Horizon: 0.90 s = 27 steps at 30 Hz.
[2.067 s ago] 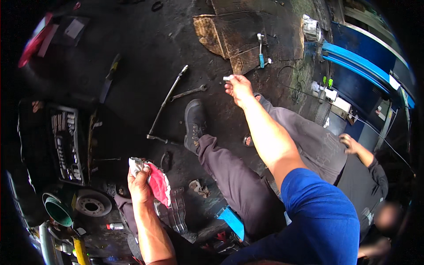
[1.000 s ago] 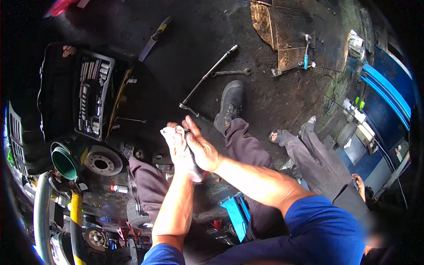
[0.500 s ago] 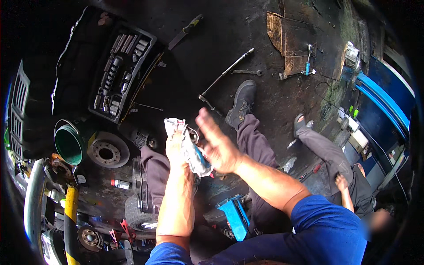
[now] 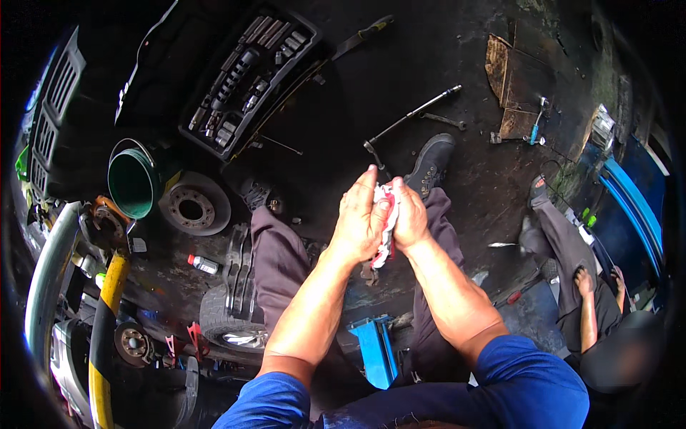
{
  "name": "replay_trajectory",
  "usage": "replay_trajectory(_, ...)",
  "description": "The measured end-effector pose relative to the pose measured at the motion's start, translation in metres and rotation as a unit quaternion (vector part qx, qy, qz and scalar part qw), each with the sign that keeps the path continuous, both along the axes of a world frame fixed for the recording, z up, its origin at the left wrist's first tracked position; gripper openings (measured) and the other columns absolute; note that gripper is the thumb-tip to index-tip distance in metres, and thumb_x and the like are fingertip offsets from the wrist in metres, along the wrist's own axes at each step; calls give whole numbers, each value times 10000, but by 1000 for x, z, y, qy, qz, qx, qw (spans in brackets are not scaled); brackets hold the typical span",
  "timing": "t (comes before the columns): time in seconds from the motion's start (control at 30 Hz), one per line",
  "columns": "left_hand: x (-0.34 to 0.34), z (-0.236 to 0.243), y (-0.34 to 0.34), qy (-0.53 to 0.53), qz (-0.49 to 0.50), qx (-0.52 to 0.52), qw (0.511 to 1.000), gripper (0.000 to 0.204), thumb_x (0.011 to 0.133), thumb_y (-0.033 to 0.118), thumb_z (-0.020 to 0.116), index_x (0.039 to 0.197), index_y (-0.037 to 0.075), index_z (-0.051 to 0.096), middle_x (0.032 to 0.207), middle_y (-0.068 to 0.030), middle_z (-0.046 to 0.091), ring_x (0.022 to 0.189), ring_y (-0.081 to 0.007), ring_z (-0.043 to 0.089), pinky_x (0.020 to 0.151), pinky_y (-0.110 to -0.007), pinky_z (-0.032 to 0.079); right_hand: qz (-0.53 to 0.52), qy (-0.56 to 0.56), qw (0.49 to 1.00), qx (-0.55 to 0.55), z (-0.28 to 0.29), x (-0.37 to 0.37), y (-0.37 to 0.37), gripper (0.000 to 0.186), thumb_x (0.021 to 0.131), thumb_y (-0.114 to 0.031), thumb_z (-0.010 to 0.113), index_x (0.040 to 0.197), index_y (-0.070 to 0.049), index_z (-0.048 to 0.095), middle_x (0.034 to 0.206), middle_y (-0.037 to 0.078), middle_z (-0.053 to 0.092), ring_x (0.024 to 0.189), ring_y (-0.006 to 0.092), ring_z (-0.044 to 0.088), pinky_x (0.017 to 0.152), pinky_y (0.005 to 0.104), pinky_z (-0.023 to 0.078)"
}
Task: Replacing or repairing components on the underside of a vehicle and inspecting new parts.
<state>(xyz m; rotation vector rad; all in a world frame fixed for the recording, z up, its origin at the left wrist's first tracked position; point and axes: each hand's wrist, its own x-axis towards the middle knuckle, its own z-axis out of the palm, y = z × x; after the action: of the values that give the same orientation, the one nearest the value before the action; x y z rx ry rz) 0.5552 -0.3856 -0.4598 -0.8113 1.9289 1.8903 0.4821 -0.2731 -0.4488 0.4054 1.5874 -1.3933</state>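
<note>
A crumpled white rag (image 4: 386,222) with red patches is squeezed between my two palms, over the floor in front of my legs. My left hand (image 4: 355,223) presses it from the left side, fingers fairly straight and pointing away from me. From the right, my right hand (image 4: 411,219) closes against the same rag. Much of the cloth is hidden by the palms. Just beyond my fingertips a long-handled ratchet wrench (image 4: 414,116) lies on the dark floor, beside a combination wrench (image 4: 444,121).
At the far left lies an open socket set (image 4: 250,82). A green bucket (image 4: 133,184), a brake disc (image 4: 194,204) and a bottle (image 4: 203,264) stand or lie nearer. A blue metal piece (image 4: 376,355) sits between my legs. Another person (image 4: 589,300) sits at right, near flattened cardboard (image 4: 518,125).
My right hand has come in against the rag, so both palms now press it. The hands sit further right in view. The whole scene has shifted right as my head turned.
</note>
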Motion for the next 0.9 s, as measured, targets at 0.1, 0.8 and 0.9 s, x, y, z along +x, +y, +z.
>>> replay_trajectory(0.1, 6, -6, -6, 13, -26, 9, 1000, 711, 937, 452, 506, 1454, 5, 305, 1480, -246, 320, 1395, -347, 296, 1127, -408, 249, -47, -131, 989, 38, 7, 0, -8, 598, 1001, -537, 307, 1041, -14, 595, 978, 79, 629, 897, 132, 587, 796, 275, 484)
replay_trajectory(0.8, 5, 12, -43, -109, 309, 155, 932, 168, 936, 168, 611, 965, 4, 628, 767, -6, 630, 682, -75, 554, 617, -239, 457, 219, 403, 884, 87, 20, -7, -48, 279, 787, -47, 678, 1060, -25, 623, 1101, 149, 586, 1015, 289, 585, 846, 355, 492)
replay_trajectory(0.9, 15, 3, -51, -91, 406, 248, 875, 205, 959, 166, 575, 1077, 0, 603, 876, -32, 638, 764, -89, 577, 684, -240, 479, 304, 373, 877, 13, 25, -8, -57, 330, 727, 32, 679, 1051, 12, 620, 1045, 165, 595, 986, 305, 593, 837, 361, 499)
